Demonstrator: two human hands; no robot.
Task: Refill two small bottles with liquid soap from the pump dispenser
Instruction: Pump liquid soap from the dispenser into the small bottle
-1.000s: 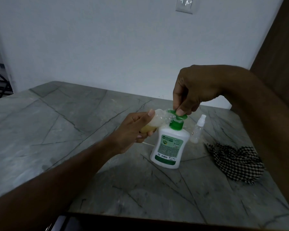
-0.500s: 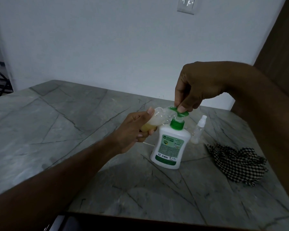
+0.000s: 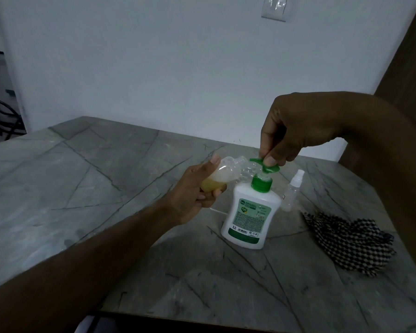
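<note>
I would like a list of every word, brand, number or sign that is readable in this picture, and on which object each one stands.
"ORIGINAL": on the green-and-white label of the pump dispenser.
Brand mark above that word: too blurred to read.
Fine print, icons and barcode lower on the same label: too small to read.
Small spray bottle behind the dispenser: no legible text.
Clear bottle held in the left hand: no text visible.
Wall switch plate: no text.

Single head view — worn on the person's head, looking forward and down across the grey table (image 3: 106, 179), wide-angle. Close in: both forearms enter from the bottom edge, white wall (image 3: 154, 68) straight ahead behind the table — no second view to overlap.
</note>
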